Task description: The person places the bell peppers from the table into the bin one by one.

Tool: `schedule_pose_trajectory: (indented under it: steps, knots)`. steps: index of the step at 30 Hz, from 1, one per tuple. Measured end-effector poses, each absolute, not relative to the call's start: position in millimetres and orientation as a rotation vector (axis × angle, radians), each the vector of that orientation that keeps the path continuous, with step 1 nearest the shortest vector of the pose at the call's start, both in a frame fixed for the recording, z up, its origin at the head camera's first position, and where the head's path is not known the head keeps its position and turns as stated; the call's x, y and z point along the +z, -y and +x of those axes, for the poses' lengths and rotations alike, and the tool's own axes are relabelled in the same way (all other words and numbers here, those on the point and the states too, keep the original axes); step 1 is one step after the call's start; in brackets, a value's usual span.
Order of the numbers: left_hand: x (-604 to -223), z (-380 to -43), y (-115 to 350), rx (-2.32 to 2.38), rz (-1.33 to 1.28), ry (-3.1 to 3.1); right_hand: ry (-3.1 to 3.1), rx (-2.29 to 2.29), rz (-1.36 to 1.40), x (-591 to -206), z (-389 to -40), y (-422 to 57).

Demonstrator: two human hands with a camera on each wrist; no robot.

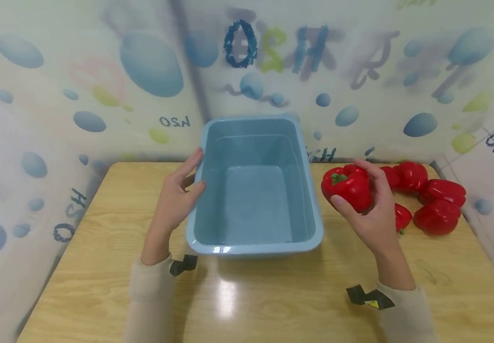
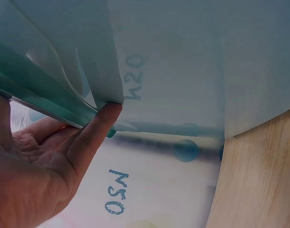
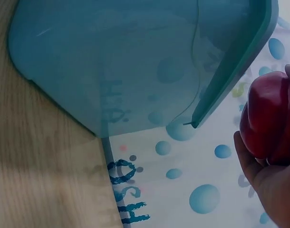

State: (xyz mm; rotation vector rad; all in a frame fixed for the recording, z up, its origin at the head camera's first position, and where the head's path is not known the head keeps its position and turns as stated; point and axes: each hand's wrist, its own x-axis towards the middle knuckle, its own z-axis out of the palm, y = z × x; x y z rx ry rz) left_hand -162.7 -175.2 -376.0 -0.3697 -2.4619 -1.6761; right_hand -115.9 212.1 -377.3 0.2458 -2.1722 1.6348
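Note:
A light blue plastic basin stands at the middle of the table, its inner floor in full sight. At its left rim is my left hand, thumb over the edge and fingers along the outer side; the left wrist view shows that hand under the rim. My right hand holds a red bell pepper beside the basin's right side, green stem facing left. Fingers and thumb curl round the pepper in the right wrist view, where it appears beyond the basin's rim.
Several more red bell peppers lie grouped at the table's back right corner, partly behind my right hand. The wooden table meets a wall printed with blue drops and letters at its back edge.

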Motion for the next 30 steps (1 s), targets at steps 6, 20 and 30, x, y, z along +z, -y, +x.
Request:
schedule_pose_trajectory:
  steps: [6, 20, 30]
  knots:
    - [-376.7, -163.0, 173.3, -1.677, -0.378, 2.455, 2.138, 1.651, 0.327, -375.2, -119.0, -205.8]
    - [-375.8, -163.7, 168.8, -1.668, -0.346, 2.426, 2.123, 1.677, 0.333, -372.3, -122.6, -197.3]
    - [-379.6, -168.9, 173.0, -1.698, -0.322, 2.435, 2.179, 1.627, 0.341, -370.7, -125.2, -191.8]
